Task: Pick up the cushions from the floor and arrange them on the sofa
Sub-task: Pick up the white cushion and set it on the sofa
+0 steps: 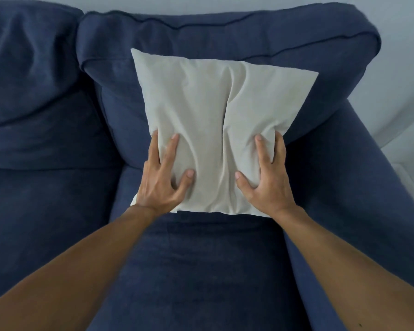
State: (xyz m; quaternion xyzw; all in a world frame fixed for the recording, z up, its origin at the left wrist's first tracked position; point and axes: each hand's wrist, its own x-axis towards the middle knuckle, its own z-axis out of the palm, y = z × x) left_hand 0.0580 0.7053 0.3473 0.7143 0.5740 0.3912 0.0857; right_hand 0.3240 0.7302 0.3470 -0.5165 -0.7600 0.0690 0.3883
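Observation:
A square beige cushion (213, 111) stands on the right seat of the dark blue sofa (201, 271), leaning against the right back cushion (225, 37). My left hand (161, 177) grips its lower left corner, thumb pressed into the front and fingers wrapped round the side. My right hand (265, 175) holds the lower right corner the same way. The fabric is creased down the middle between my hands. The cushion's bottom edge rests on the seat.
The sofa's right armrest (359, 187) runs beside my right arm. The left seat and its back cushion (34, 80) lie to the left. A pale wall (392, 68) shows behind and to the right of the sofa.

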